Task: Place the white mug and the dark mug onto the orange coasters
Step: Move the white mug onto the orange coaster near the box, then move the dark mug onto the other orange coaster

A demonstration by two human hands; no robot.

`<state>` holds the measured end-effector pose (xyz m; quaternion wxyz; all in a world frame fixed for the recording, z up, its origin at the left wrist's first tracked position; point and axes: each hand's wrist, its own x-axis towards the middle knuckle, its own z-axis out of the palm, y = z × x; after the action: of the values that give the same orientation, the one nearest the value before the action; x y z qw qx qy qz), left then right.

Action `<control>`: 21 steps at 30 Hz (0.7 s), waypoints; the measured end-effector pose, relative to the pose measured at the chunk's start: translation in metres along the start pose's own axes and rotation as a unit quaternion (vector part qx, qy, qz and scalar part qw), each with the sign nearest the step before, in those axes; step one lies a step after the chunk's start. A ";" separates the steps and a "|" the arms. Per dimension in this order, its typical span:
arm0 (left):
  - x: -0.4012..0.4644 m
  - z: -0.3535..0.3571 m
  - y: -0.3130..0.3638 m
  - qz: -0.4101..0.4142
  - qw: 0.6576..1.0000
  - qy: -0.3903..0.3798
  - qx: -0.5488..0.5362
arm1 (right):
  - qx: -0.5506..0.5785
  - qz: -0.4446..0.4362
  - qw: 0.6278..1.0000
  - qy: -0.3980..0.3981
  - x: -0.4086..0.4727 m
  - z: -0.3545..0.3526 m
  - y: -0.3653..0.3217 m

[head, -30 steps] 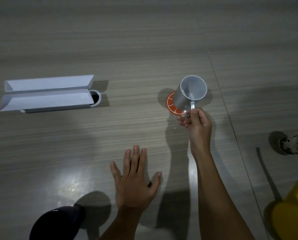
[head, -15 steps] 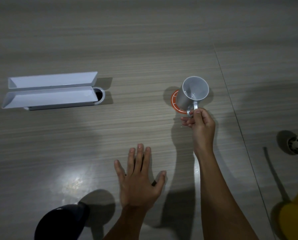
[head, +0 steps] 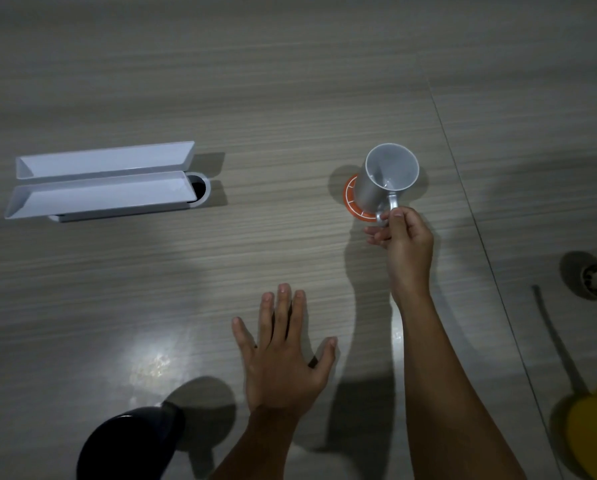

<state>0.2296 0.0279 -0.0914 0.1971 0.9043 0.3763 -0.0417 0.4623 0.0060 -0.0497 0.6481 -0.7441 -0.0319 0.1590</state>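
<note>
Over the orange coaster [head: 354, 202], the white mug [head: 383, 183] is sitting, perhaps not fully down. The right hand [head: 404, 237] is pinching its handle; the left hand [head: 283, 355] is lying flat and released on the desk [head: 290, 81]. An off-centre release could be tipping it.

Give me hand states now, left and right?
Left hand: open, flat on the table, holding nothing.
Right hand: closed on the white mug handle, mug over the orange coaster.
</note>
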 end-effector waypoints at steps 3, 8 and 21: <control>0.000 0.000 0.000 0.001 1.000 -0.006 0.013 | 0.012 0.011 1.000 -0.006 -0.005 -0.001 0.003; -0.001 -0.003 0.001 0.003 1.000 0.003 0.021 | 0.028 0.049 0.998 0.029 -0.044 -0.018 0.009; -0.124 0.004 -0.060 0.105 0.994 -0.002 -0.011 | -0.303 -0.071 0.941 -0.132 -0.275 -0.079 0.077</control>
<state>0.0997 -0.0181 -0.0868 0.2109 0.9365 0.2797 -0.0181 0.2119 -0.1516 -0.0623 0.3920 -0.8732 -0.2169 0.1918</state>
